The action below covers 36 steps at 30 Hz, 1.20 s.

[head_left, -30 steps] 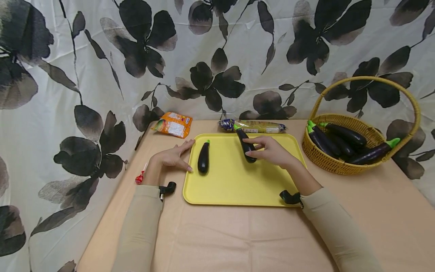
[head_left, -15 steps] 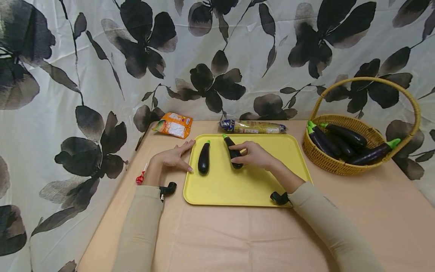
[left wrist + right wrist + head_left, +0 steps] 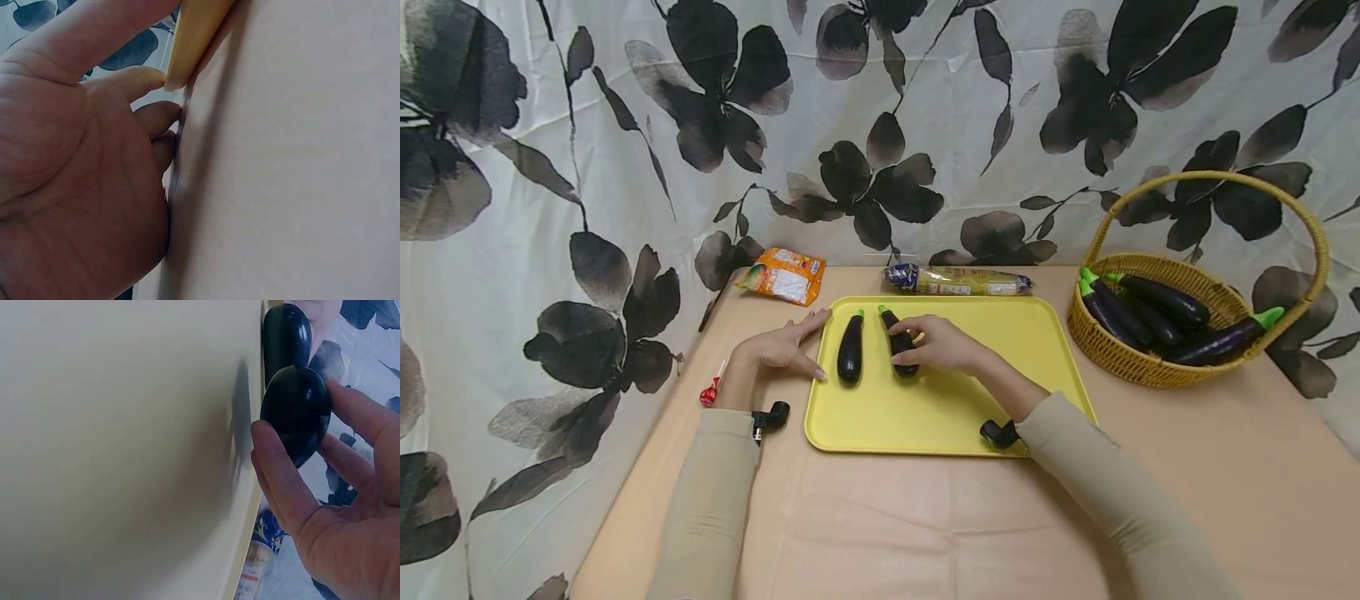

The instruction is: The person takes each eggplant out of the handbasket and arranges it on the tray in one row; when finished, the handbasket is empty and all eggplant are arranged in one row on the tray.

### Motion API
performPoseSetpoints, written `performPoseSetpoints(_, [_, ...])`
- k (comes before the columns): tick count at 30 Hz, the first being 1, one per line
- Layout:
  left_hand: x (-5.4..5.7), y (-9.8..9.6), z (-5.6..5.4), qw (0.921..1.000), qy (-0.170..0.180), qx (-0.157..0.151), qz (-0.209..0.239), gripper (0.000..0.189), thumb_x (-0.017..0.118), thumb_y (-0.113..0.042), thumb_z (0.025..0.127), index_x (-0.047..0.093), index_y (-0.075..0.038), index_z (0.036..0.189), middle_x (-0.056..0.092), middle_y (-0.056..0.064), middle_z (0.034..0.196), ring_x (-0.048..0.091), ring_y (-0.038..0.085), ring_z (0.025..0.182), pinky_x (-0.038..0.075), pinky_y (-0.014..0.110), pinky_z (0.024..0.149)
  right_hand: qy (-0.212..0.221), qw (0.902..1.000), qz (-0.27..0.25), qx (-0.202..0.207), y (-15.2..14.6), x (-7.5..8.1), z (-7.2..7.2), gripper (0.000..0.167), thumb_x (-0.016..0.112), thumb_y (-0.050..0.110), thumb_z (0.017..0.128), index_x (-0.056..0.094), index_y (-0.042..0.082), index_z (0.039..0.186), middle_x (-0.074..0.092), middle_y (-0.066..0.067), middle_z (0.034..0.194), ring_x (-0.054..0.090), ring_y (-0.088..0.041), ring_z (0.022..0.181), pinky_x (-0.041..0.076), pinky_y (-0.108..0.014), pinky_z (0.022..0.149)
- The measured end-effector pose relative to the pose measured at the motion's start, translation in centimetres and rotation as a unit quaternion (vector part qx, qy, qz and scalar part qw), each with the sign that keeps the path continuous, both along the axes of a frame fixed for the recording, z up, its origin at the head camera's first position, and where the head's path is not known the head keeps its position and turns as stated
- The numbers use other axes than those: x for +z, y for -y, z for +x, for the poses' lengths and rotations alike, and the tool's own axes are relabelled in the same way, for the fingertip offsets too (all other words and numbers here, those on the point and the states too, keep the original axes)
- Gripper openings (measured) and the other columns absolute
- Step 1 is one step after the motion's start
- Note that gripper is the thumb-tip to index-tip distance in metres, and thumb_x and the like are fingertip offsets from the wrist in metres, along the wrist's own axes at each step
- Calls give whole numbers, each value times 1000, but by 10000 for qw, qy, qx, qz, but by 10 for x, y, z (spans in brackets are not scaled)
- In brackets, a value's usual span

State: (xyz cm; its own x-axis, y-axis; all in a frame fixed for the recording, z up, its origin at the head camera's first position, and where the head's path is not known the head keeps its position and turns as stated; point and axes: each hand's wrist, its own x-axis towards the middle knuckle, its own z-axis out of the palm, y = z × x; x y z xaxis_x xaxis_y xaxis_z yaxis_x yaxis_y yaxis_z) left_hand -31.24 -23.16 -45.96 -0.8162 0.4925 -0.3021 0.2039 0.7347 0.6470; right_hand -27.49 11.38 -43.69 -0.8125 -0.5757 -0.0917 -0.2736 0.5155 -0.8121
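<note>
My right hand (image 3: 942,343) pinches a dark purple eggplant (image 3: 896,337) between thumb and fingers, its green stem end pointing to the far side. In the right wrist view the held eggplant (image 3: 296,412) shows its rounded end between the fingertips. Another eggplant (image 3: 850,350) lies to its left on the yellow tray (image 3: 970,408), roughly parallel. My left hand (image 3: 782,346) rests at the tray's left edge with fingers extended. From the left wrist, the palm (image 3: 81,156) faces the camera and the fingers reach the tray's rim (image 3: 194,44).
A wicker basket (image 3: 1120,367) with a tall handle stands at the right, holding several eggplants. Behind the tray lie a long blue-and-gold packet (image 3: 958,280) and an orange packet (image 3: 790,277). A red-wrapped lollipop (image 3: 709,393) lies beside the left wrist.
My right hand has carried its eggplant leftward over the tray, closer to the other eggplant. The left hand has stayed at the tray's edge.
</note>
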Motion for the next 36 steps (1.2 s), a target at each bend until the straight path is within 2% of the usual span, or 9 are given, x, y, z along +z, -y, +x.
performPoseSetpoints(4, [0,0,0,10000,8,-11,4,135,96,-50,67,9,-34,169,-2,-3,177,-19,51,156,-10,73,122,-10,9999,40,134,5,-2,-1,58,78,27,95,59,5,145,54,-24,138,71,-20,81,59,-31,69])
performPoseSetpoints(8, [0,0,-1,10000,31,-2,30,135,96,-50,67,9,-34,169,-2,-3,177,-19,51,156,-10,72,122,-33,9997,-7,251,10,-2,-1,58,78,25,95,59,3,145,54,-21,149,75,-20,76,56,-28,65])
performPoseSetpoints(13, [-1,0,-1,10000,64,20,48,135,97,-50,67,10,-34,169,-2,-4,177,-20,50,156,-11,72,123,-72,9994,-44,325,15,-3,0,58,78,24,95,58,3,145,57,-18,148,76,-24,74,55,-28,63])
performPoseSetpoints(21, [3,-2,1,9999,94,44,35,135,97,-49,67,9,-32,169,-2,-1,177,-21,51,155,-12,74,121,-137,9992,-28,383,24,-5,0,61,80,26,94,58,4,146,60,-18,140,76,-19,83,59,-29,65])
performPoseSetpoints(26, [3,-1,1,9999,104,53,-21,135,96,-50,68,9,-34,169,-3,-3,177,-20,51,156,-11,74,121,-92,9991,-14,404,29,-2,2,64,79,26,94,55,5,150,56,-18,142,76,-20,86,59,-30,65])
performPoseSetpoints(32, [1,-2,0,9999,102,50,-53,135,96,-52,67,9,-35,169,-2,-4,177,-19,50,156,-10,74,121,-169,9993,140,310,31,-3,5,64,80,25,94,55,8,151,50,-19,135,73,-27,105,59,-29,76])
performPoseSetpoints(36, [1,-2,-1,9999,81,45,-47,135,96,-52,67,9,-35,169,-2,-3,177,-19,51,156,-10,74,121,-167,9993,150,315,32,-4,5,65,79,27,94,54,9,152,50,-18,132,72,-29,110,58,-28,77])
